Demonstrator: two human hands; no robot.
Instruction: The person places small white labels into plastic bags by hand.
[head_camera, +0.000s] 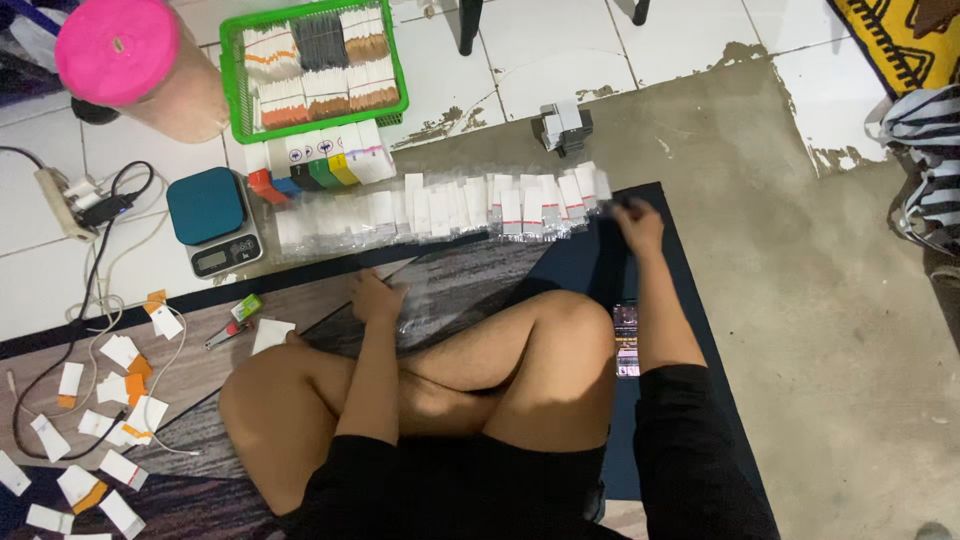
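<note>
1. right hand (638, 226): reaches to the right end of the packet row (440, 212); fingers curled at the last packets, seemingly pinching or touching one, though whether it truly grips cannot be told
2. left hand (376, 298): rests below the middle of the row, on a clear plastic sheet (440, 305) spread over the mat (600, 270); fingers loosely bent, holding nothing that can be seen
3. packet row: a long band of small clear-wrapped white packets, overlapping like tiles, lying on the floor just above the mat's top edge; the rightmost ones show a red stripe
4. colour packs (320, 165): a short stack with red, blue, green and yellow edges, touching the row's upper left end
5. basket (232, 80): green, above the row's left end, filled with banded bundles in white, orange, dark and brown
6. scale (212, 220): teal-topped, just left of the row
7. loose slips (100, 420): white and orange paper pieces scattered well below and left of the row, beside a cable
8. phone (626, 338): lit, on the mat below the row's right end, next to the knee
9. progress, as a judgement: the row looks largely laid out, with many packets lined up; the full basket suggests much stock is untouched
</note>
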